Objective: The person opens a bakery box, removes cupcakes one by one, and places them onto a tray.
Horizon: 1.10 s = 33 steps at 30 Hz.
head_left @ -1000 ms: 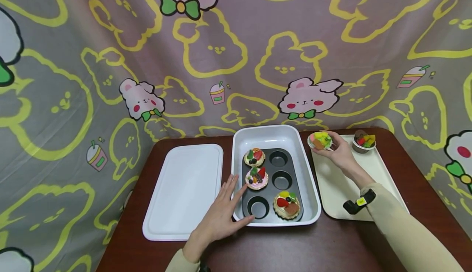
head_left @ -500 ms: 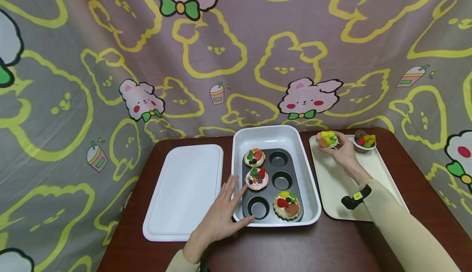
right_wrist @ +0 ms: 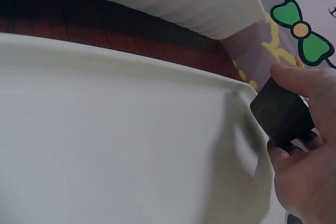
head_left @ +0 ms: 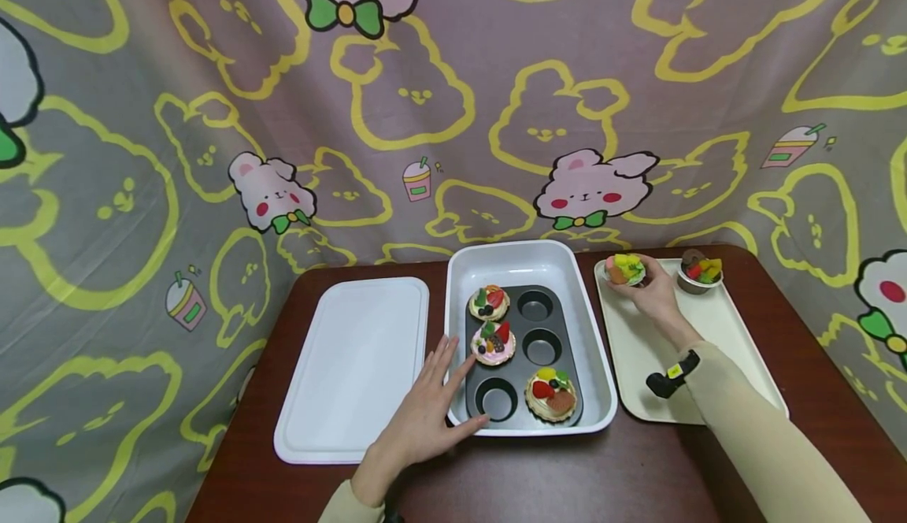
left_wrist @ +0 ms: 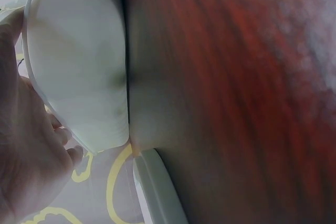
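Over the far left corner of the cream tray [head_left: 680, 365], my right hand [head_left: 655, 294] grips a fruit-topped dessert cup [head_left: 625, 269] between thumb and fingers. The right wrist view shows the dark side of that dessert cup [right_wrist: 281, 111] slightly tilted, its base just above the tray. My left hand [head_left: 421, 413] rests with spread, straight fingers at the left front rim of the white container [head_left: 602, 397]. Inside lies a dark muffin tin [head_left: 520, 385], bearing fruit tarts [head_left: 494, 343] in three of its wells; its other wells hold nothing.
A second dessert cup [head_left: 700, 272] with fruit and a brown topping stands at the tray's far right. A flat white lid [head_left: 354, 373] lies left of the container. Patterned cloth [head_left: 496, 113] hangs behind the brown table [head_left: 553, 476].
My right hand has shifted right with the dessert cup, from beside the container to over the tray's corner, then dipped slightly left. The left hand stays put.
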### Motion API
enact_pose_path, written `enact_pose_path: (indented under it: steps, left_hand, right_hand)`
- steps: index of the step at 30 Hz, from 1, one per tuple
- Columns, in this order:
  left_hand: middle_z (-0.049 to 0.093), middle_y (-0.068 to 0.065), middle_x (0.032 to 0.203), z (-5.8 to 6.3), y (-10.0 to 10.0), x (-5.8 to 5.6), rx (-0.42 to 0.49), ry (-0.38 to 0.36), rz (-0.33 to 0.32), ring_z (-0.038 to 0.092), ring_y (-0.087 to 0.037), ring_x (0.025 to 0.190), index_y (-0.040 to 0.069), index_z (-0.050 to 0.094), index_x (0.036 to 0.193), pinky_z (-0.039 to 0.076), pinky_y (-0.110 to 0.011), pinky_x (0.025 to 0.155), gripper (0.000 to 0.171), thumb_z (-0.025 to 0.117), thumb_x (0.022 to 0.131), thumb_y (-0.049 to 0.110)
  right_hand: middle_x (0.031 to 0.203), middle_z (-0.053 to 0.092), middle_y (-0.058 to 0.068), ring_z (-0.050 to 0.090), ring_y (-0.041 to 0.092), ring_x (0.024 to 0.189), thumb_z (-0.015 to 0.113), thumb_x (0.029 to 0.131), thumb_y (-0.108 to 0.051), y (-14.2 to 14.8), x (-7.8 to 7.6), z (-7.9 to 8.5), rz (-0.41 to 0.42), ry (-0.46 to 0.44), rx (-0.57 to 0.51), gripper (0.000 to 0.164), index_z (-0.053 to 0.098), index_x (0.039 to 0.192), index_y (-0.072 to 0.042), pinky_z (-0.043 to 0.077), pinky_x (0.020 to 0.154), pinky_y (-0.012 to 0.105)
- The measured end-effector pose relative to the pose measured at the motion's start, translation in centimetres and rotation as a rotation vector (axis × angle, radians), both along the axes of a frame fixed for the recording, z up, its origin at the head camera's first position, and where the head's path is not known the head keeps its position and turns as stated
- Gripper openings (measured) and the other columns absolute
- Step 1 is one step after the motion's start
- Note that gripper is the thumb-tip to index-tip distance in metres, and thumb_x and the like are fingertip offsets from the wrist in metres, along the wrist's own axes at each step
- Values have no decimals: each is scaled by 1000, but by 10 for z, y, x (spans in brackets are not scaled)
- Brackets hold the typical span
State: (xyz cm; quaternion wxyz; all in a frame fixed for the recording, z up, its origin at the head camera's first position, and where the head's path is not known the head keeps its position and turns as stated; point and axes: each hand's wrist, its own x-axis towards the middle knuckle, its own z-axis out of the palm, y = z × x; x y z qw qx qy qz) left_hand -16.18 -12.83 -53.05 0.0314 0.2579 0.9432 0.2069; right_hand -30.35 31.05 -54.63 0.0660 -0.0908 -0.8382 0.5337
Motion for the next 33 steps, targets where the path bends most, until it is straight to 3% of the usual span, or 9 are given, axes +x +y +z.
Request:
enact_pose_path:
  steps: [2, 9, 14, 17, 21, 25, 33]
  left_hand:
    - [13, -11, 187, 0, 0, 0, -3, 2, -1, 11, -31, 175, 24, 35, 174, 21, -60, 140, 96, 67, 97, 72]
    - [15, -12, 187, 1, 1, 1, 0, 1, 1, 12, -31, 175, 24, 37, 173, 23, -60, 139, 96, 66, 96, 73]
    - [16, -12, 187, -1, 1, 1, 0, 10, 2, 13, -32, 175, 24, 38, 173, 24, -62, 139, 95, 67, 96, 72]
    - [15, -11, 187, 0, 1, 1, -3, 7, 6, 13, -31, 175, 24, 37, 173, 24, -61, 139, 95, 68, 97, 71]
    - [14, -11, 187, 0, 1, 1, -2, 0, 9, 12, -31, 175, 25, 35, 174, 23, -60, 139, 95, 68, 97, 71]
    - [14, -12, 187, 0, 1, 1, -5, 3, 8, 12, -31, 175, 25, 35, 174, 23, -60, 139, 96, 66, 97, 73]
    - [13, -11, 187, -1, 1, 1, -4, 2, 9, 12, -31, 175, 26, 35, 174, 23, -61, 139, 96, 64, 97, 74]
  right_hand:
    - [161, 51, 32, 52, 29, 136, 83, 98, -11, -1, -1, -2, -2, -1, 1, 78, 41, 161, 6, 40, 97, 13]
    - [157, 56, 32, 52, 10, 118, 85, 95, -8, -2, -3, -8, -38, 18, 20, 75, 46, 157, 7, 38, 92, 8]
    - [158, 56, 30, 55, 26, 132, 85, 95, -8, -5, -5, -8, -65, 17, 4, 76, 46, 158, 5, 38, 96, 12]
    - [159, 55, 31, 53, 34, 139, 84, 95, -7, -6, -6, -7, -73, 14, 2, 77, 44, 159, 5, 40, 103, 20]
    - [160, 52, 33, 51, 41, 143, 84, 95, -5, -6, -7, -8, -63, 20, 8, 79, 42, 161, 6, 45, 117, 43]
    - [161, 49, 36, 48, 47, 146, 83, 96, -6, -3, -7, -9, -27, 37, 31, 80, 39, 161, 7, 41, 126, 61]
    - [156, 49, 39, 48, 52, 146, 83, 98, -12, 8, -3, -12, 38, 65, 124, 80, 37, 160, 11, 38, 127, 69]
